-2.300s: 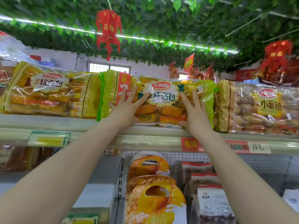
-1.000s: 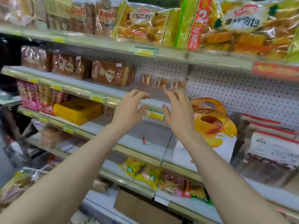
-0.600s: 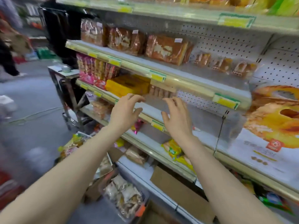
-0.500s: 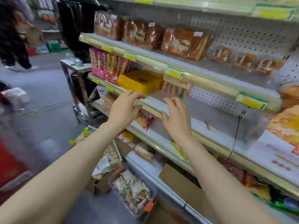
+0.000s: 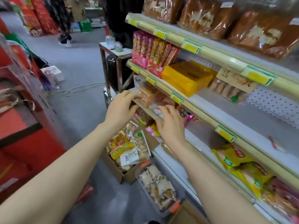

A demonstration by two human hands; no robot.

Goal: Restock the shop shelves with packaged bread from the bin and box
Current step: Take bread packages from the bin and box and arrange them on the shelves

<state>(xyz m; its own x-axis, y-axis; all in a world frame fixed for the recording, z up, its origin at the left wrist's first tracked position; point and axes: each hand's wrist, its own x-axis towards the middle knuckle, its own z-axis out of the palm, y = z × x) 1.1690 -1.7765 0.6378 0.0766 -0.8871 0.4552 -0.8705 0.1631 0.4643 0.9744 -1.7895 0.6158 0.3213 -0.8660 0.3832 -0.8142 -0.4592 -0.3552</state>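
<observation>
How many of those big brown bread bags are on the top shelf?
3, side by side on the top shelf: left bag, middle bag, right bag. More may lie beyond the picture's right edge.
</observation>
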